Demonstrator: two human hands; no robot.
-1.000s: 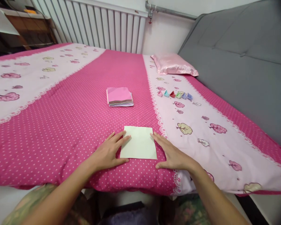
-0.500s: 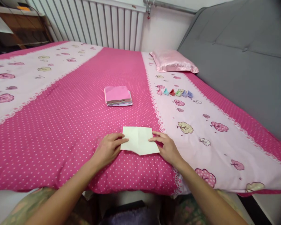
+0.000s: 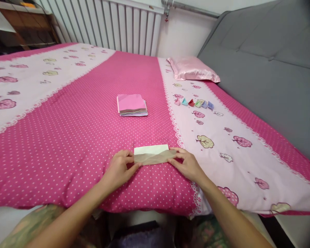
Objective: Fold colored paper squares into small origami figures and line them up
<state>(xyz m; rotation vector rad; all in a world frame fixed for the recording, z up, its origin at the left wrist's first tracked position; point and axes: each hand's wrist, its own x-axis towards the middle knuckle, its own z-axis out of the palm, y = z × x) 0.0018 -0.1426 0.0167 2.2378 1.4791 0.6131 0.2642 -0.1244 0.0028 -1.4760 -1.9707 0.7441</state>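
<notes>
A pale green sheet of paper (image 3: 151,150) lies low over the bed near its front edge. Its near edge is lifted and bent over toward the far side, so a shaded strip shows in front. At the left end, my left hand (image 3: 122,166) pinches the bent paper between thumb and fingers. My right hand (image 3: 186,164) grips the opposite end the same way. Parts of the paper's corners are hidden by my fingers.
A stack of coloured paper (image 3: 131,105), pink on top, rests beyond my hands. Several small folded paper pieces (image 3: 191,103) form a row at right. Behind them are a pink pillow (image 3: 193,69), a grey headboard (image 3: 260,65) and a white radiator (image 3: 113,26).
The paper lay nearly flat with a centre crease; now its near edge is bent up and over. Both hands have shifted slightly nearer to me, still holding the sides.
</notes>
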